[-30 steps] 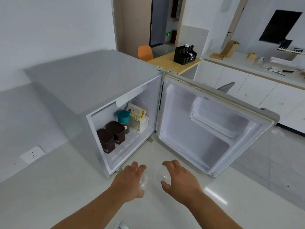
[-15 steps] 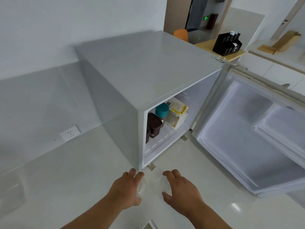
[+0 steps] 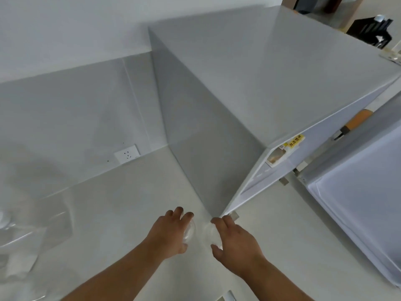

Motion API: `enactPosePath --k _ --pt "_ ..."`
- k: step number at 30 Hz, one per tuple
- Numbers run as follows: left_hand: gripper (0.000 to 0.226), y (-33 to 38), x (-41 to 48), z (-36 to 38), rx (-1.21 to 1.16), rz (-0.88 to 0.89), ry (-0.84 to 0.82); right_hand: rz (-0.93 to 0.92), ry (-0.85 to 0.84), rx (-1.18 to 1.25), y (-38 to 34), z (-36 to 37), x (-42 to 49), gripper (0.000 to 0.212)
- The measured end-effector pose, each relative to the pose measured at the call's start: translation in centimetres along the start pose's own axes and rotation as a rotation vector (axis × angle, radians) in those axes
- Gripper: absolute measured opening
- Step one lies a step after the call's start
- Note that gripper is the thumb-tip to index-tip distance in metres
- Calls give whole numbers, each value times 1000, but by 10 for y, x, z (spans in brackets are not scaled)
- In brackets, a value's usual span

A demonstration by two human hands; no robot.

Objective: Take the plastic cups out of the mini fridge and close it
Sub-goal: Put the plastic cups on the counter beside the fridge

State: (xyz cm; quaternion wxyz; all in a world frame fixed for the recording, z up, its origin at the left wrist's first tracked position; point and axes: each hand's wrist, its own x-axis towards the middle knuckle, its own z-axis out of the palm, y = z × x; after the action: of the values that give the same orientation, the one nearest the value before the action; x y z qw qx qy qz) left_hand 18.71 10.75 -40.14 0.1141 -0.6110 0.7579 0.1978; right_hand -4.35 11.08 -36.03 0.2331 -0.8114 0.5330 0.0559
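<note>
The grey mini fridge (image 3: 249, 72) stands on the white counter (image 3: 121, 205), its door (image 3: 364, 192) swung wide open to the right. Only a sliver of the inside shows, with a yellow-labelled carton (image 3: 286, 151). In front of the fridge's left front corner, my left hand (image 3: 171, 231) wraps a clear plastic cup (image 3: 190, 232). Beside it, my right hand (image 3: 236, 242) grips a second clear plastic cup (image 3: 210, 232). Both cups are low over the counter, a little apart from each other.
A wall socket (image 3: 127, 153) sits on the grey backsplash left of the fridge. Clear plastic sheeting or bags (image 3: 26, 231) lie at the counter's left. A black organiser (image 3: 371, 33) stands on a table behind the fridge. A metal edge (image 3: 227, 297) shows at the bottom.
The view has swung left and my hands with the cups have shifted from in front of the fridge opening to its left front corner. The dark jars and teal lid are now out of sight.
</note>
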Motion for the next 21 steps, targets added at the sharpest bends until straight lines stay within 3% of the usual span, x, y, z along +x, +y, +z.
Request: enactPosePath --k 21 --pt "93 -28 17 25 52 40 13 2 14 11 -13 28 23 60"
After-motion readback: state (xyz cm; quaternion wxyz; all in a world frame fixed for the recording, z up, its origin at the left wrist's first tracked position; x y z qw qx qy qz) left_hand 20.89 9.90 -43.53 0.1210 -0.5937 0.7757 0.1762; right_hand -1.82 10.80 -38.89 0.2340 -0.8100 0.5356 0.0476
